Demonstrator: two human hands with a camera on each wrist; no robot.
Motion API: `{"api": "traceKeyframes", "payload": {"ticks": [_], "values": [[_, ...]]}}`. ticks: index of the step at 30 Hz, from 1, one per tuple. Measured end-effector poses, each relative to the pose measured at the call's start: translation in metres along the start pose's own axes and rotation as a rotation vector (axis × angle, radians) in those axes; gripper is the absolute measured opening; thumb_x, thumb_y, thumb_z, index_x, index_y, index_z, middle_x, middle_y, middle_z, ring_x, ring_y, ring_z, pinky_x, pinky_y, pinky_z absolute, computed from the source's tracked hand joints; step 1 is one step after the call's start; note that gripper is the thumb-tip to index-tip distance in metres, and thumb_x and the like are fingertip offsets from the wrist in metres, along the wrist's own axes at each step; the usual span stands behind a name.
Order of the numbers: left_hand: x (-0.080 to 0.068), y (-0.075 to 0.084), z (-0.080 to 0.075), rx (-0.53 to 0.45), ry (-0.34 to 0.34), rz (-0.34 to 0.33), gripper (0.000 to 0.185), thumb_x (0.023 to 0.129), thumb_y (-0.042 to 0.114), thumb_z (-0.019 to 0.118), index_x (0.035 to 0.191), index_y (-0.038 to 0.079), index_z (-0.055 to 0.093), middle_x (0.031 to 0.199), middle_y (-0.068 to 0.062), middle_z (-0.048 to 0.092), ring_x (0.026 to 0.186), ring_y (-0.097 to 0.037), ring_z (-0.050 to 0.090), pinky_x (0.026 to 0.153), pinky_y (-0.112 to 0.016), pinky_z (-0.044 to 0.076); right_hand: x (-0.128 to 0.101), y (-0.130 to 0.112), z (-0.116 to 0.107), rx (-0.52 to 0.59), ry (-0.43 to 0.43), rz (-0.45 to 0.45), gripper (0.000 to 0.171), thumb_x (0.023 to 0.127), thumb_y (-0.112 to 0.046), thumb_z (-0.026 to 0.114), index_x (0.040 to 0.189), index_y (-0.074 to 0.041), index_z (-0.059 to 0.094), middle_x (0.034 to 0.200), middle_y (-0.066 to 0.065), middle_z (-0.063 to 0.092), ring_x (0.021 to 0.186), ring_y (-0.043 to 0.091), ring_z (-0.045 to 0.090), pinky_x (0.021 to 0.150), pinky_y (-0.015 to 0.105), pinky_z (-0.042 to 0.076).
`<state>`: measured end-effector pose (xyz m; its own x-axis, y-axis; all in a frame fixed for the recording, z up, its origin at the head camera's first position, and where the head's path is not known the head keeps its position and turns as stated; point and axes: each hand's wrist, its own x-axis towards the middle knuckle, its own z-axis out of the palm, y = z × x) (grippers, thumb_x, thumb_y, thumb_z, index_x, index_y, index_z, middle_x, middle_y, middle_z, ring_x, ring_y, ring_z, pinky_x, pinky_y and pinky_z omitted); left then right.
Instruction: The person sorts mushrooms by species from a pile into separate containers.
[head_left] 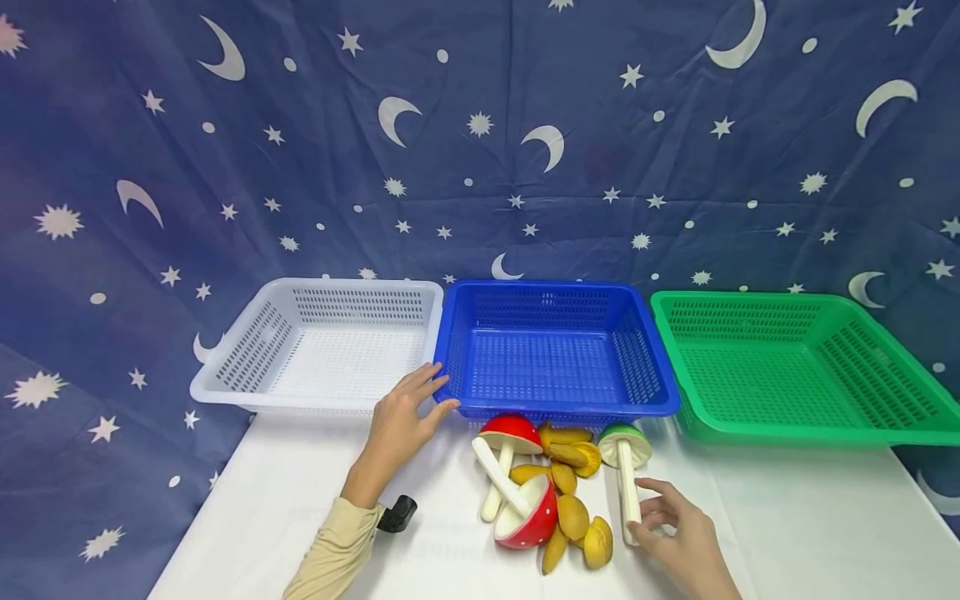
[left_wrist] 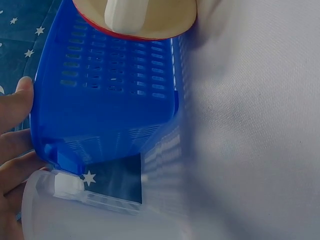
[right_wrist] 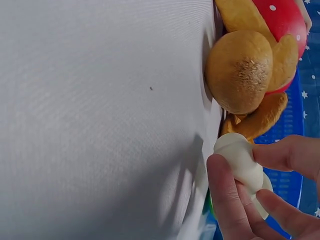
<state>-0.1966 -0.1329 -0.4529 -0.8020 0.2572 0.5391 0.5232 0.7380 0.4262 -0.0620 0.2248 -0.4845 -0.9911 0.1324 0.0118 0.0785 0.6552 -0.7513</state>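
My right hand pinches the lower end of a toy mushroom's white stem between thumb and fingers. That mushroom has a green cap and points toward the baskets. In the right wrist view the thumb and fingers close around the pale stem. At the front left corner of the blue basket, my left hand rests its spread fingers by the rim. Between the hands lie two red-capped mushrooms with white dots, one stem crossing the other, and several yellow-brown mushrooms.
A white basket stands left of the blue one, and a green basket stands to its right. All three sit at the back of a white-covered table. Behind them hangs a dark blue cloth with moons and stars.
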Motion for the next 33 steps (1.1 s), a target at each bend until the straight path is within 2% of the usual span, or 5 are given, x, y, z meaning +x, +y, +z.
{"api": "traceKeyframes", "payload": {"ticks": [8,12,20,27,33], "values": [[0.001,0.002,0.000,-0.002,-0.010,-0.017,0.043,0.085,0.039,0.069,0.114,0.008,0.069,0.130,-0.005,0.058,0.124,-0.023,0.050,0.095,-0.045,0.046,-0.010,-0.001,-0.010,0.077,0.052,-0.013,0.055,0.067,0.001,0.080,0.118,-0.007,0.061,0.084,0.000,0.066,0.067,0.003,0.059,0.057,0.022,0.053],[0.000,0.002,0.001,0.004,0.005,-0.016,0.043,0.084,0.039,0.070,0.114,0.008,0.069,0.129,-0.005,0.059,0.123,-0.022,0.051,0.094,-0.045,0.047,-0.017,-0.004,-0.018,0.104,0.119,-0.094,0.056,0.064,0.007,0.080,0.116,-0.008,0.063,0.083,0.000,0.065,0.066,0.002,0.059,0.051,0.021,0.053],[-0.001,0.000,0.002,0.008,0.028,-0.006,0.043,0.083,0.038,0.072,0.114,0.009,0.070,0.128,-0.005,0.060,0.123,-0.022,0.051,0.092,-0.046,0.049,-0.025,-0.009,-0.035,0.077,0.199,-0.236,0.057,0.061,0.012,0.078,0.112,-0.006,0.064,0.080,-0.004,0.064,0.065,0.001,0.060,0.052,0.016,0.052],[0.000,0.000,0.002,0.014,0.020,-0.008,0.043,0.083,0.038,0.071,0.114,0.008,0.069,0.128,-0.005,0.059,0.123,-0.021,0.051,0.092,-0.046,0.048,-0.029,-0.014,-0.051,0.071,0.209,-0.356,0.056,0.062,0.013,0.079,0.113,-0.006,0.064,0.080,-0.006,0.064,0.065,0.000,0.059,0.053,0.014,0.051],[-0.001,0.001,0.002,0.017,0.023,-0.008,0.043,0.083,0.038,0.071,0.114,0.008,0.069,0.128,-0.005,0.059,0.123,-0.022,0.051,0.092,-0.046,0.049,-0.027,-0.021,-0.067,0.056,0.204,-0.414,0.059,0.063,0.014,0.077,0.116,-0.006,0.062,0.082,-0.006,0.063,0.068,-0.002,0.057,0.055,0.014,0.051]]}}
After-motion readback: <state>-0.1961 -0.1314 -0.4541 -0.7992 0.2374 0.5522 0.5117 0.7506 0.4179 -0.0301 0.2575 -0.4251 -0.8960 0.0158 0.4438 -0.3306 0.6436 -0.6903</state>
